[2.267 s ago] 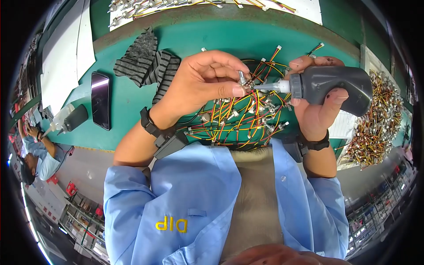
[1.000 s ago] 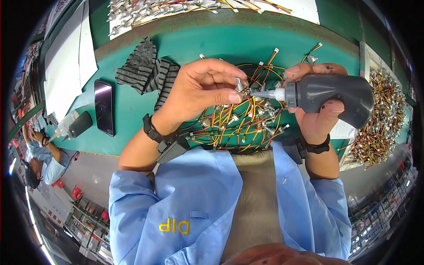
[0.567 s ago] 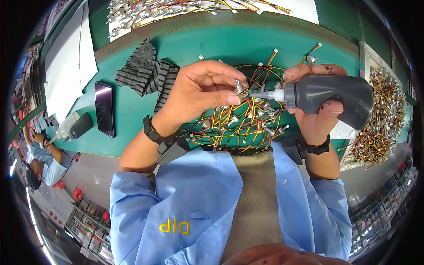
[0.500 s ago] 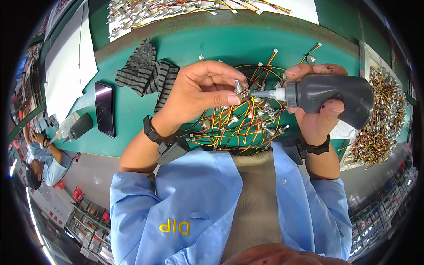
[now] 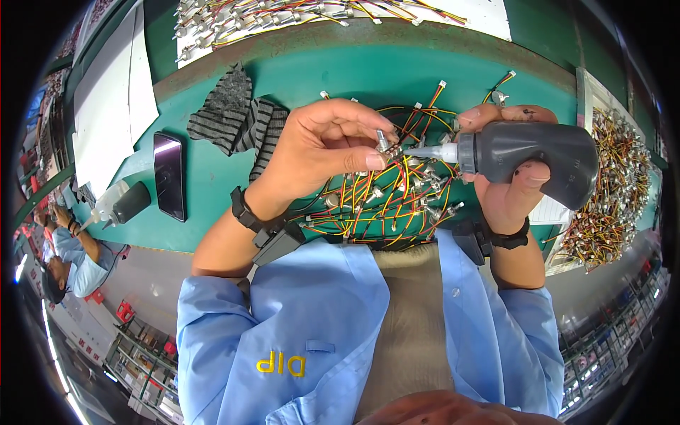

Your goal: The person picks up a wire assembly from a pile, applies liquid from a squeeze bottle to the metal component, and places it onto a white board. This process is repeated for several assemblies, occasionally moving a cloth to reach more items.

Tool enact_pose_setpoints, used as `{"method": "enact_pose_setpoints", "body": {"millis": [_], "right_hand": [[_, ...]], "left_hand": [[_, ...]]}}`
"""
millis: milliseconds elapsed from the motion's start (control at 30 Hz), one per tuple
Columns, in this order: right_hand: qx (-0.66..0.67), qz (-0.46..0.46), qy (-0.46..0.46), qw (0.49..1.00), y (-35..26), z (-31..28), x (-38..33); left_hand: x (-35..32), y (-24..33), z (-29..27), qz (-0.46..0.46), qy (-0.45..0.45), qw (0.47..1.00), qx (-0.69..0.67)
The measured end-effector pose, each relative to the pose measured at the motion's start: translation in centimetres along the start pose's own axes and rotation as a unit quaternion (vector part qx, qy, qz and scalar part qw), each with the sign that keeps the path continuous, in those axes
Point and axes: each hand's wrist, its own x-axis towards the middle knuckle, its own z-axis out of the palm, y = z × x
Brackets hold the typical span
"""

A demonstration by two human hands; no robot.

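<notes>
Between thumb and fingers, my left hand (image 5: 329, 145) pinches a small potentiometer (image 5: 384, 144) with a metal shaft and coloured wires. My right hand (image 5: 511, 180) is wrapped round a dark squeeze bottle (image 5: 531, 156) lying on its side. Its narrow nozzle (image 5: 423, 151) points left, with the tip at or very near the potentiometer's terminals; contact is too small to make out. Beneath both hands spreads a pile of wired potentiometers (image 5: 375, 202) with red, yellow and black leads and white connectors.
A phone (image 5: 169, 177) and striped grey cloth (image 5: 227, 113) lie on the green table at left, near two more squeeze bottles (image 5: 127, 203). At right stands a tray heaped with wired parts (image 5: 613, 184). Parts lie in rows on a white board (image 5: 489, 18) beyond the table's edge. Another person (image 5: 81, 258) works far left.
Almost nothing differs. Both hands keep their hold, and the nozzle stays at the potentiometer. The whole view has shifted very slightly.
</notes>
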Motion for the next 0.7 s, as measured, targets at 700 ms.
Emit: {"method": "enact_pose_setpoints", "body": {"millis": [700], "right_hand": [[0.069,-0.136,-0.106,0.983,0.3,-0.8,-0.2]], "left_hand": [[0.1,-0.2,0.1,0.039,-0.022,0.998,-0.041]]}}
